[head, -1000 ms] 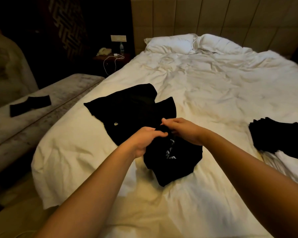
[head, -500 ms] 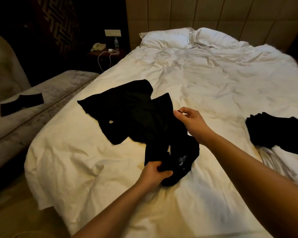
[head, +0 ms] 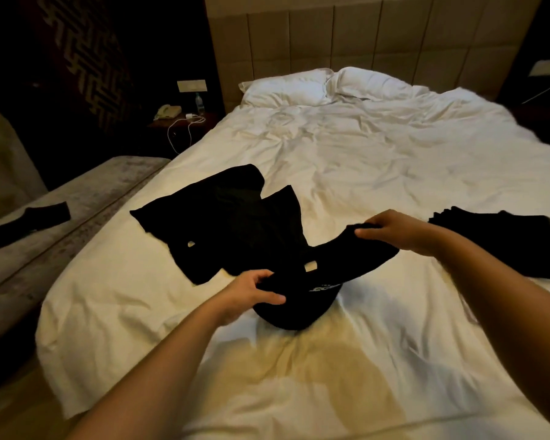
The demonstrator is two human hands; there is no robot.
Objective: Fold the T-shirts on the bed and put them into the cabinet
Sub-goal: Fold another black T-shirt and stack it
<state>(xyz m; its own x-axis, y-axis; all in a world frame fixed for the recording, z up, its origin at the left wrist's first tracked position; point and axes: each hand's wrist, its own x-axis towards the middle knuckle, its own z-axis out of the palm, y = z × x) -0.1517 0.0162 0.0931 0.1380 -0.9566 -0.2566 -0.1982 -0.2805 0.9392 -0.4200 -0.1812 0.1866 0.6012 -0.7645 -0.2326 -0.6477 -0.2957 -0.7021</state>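
- Both hands were clamped on one black T-shirt (head: pixel 337 268): left hand (head: pixel 251 292) at its near edge, right hand (head: pixel 391 230) lifting the far end above the bed (head: pixel 362 173).
- Step looked like spreading it out; next it likely needed laying flat for folding.

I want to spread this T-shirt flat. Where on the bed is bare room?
Bare sheet lies between the pillows and the black clothes, and along the near edge of the bed below both hands. It is crowded in the middle, where the T-shirt meets another black shirt, and at right by the dark pile.
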